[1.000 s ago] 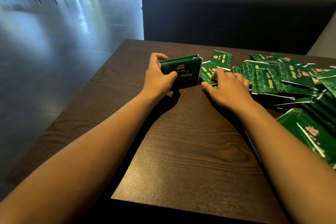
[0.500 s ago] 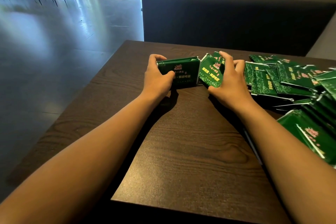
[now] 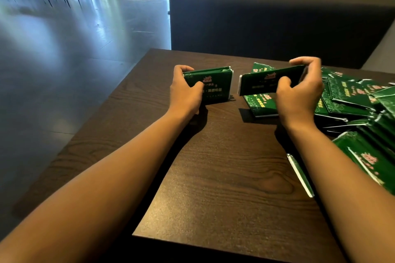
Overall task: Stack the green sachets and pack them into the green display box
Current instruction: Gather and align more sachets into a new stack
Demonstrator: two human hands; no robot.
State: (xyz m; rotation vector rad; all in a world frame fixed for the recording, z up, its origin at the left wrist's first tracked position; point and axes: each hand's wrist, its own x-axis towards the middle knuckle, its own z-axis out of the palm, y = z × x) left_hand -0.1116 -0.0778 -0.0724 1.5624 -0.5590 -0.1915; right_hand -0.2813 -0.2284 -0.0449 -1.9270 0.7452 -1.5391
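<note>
- Two hands work at centre frame over a dark wooden table point(image 3: 224, 177).
- Left hand point(image 3: 186, 92): fingers and thumb clamped round a stack point(image 3: 211, 85) of green sachets, held on edge and resting on the table just left of centre.
- Right hand point(image 3: 299, 96): thumb in front, fingers curled over the top, gripping a sachet point(image 3: 263, 82) raised off the table and tilted, its left end near the stack but apart from it; motion blur makes it hard to say whether this is one sachet or several.
- Loose sachets, the pile point(image 3: 352, 96), lie overlapping at right of frame, below and beyond the right hand.
- One more flat green pack point(image 3: 367, 156) lies at lower right, partly hidden by the right forearm.
- Upper frame: a dark bench back point(image 3: 277, 17).
</note>
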